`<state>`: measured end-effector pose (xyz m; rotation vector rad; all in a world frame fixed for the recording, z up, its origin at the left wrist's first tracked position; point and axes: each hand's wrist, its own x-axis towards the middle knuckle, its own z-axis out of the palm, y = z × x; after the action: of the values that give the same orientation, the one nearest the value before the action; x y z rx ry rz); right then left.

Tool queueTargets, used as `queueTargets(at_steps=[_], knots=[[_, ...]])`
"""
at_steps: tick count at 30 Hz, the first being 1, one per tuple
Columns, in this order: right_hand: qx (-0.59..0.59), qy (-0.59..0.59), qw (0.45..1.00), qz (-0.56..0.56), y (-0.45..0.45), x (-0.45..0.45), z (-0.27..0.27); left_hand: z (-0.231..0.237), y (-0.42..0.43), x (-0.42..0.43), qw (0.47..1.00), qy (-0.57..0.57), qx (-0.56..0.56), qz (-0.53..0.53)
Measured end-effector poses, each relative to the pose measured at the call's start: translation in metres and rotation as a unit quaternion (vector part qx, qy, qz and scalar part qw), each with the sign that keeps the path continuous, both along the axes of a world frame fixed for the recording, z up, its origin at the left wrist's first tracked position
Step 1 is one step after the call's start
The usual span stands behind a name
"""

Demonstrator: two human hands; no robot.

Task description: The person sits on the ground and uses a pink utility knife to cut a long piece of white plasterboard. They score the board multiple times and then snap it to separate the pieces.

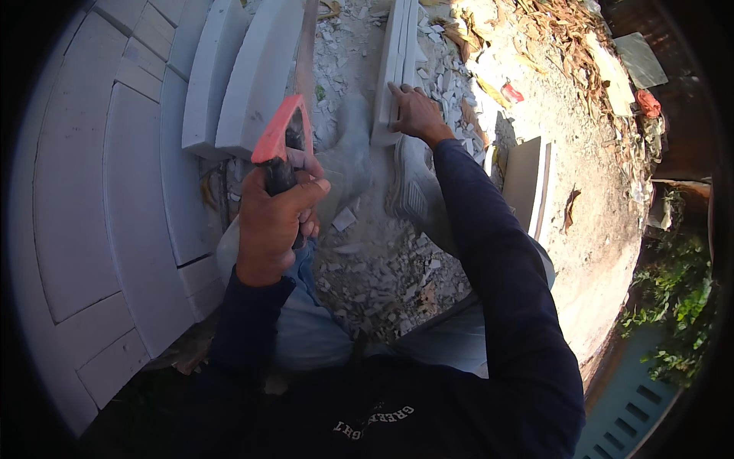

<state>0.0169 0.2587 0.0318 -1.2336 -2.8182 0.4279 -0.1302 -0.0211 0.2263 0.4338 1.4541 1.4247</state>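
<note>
My left hand point(281, 212) is wrapped around the black grip of a hand saw point(276, 137) with a red handle frame. The saw's blade points away from me, blurred, just right of two upright pale slabs point(252, 80). My right hand point(421, 113) rests with spread fingers on the near end of long, narrow white boards point(391, 69) lying side by side. Whether its fingers grip the boards or only press on them, I cannot tell. Dusty shoes stand on the ground below the boards, the right one point(410, 181) close under the board end.
Stacked pale blocks point(137, 183) form a wall on the left. Broken white chips point(373, 281) cover the ground between my legs. Another slab point(524, 183) stands at the right. Dry leaves point(567, 51) and litter lie at upper right, with a green plant point(676, 304) at the right edge.
</note>
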Motion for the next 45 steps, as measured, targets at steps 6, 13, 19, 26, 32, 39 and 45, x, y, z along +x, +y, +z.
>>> queueTargets(at_steps=[6,13,19,26,32,39,45], knots=[[-0.041,0.257,0.966,-0.004,0.027,0.009,0.002,-0.007,-0.006,0.001,1.0,-0.022,-0.017,0.001],[0.025,0.267,0.962,-0.042,0.013,-0.006,-0.003,0.001,-0.003,0.012,0.998,-0.053,-0.012,0.019],[0.083,0.263,0.928,-0.251,0.021,0.019,-0.003,0.005,-0.001,0.018,0.998,-0.063,-0.024,-0.009],[0.126,0.251,0.926,-0.252,0.02,0.009,0.0,-0.005,0.001,0.024,0.996,-0.075,-0.036,-0.043],[-0.195,0.527,0.787,-0.253,-0.094,-0.026,0.05,-0.042,-0.005,0.049,0.993,-0.035,-0.033,-0.11],[-0.17,0.522,0.811,-0.203,-0.161,-0.017,0.05,-0.083,-0.021,0.07,0.991,-0.009,-0.064,-0.118],[-0.167,0.471,0.847,-0.181,-0.166,0.009,0.025,-0.102,-0.038,0.1,0.991,-0.004,-0.075,-0.113]])
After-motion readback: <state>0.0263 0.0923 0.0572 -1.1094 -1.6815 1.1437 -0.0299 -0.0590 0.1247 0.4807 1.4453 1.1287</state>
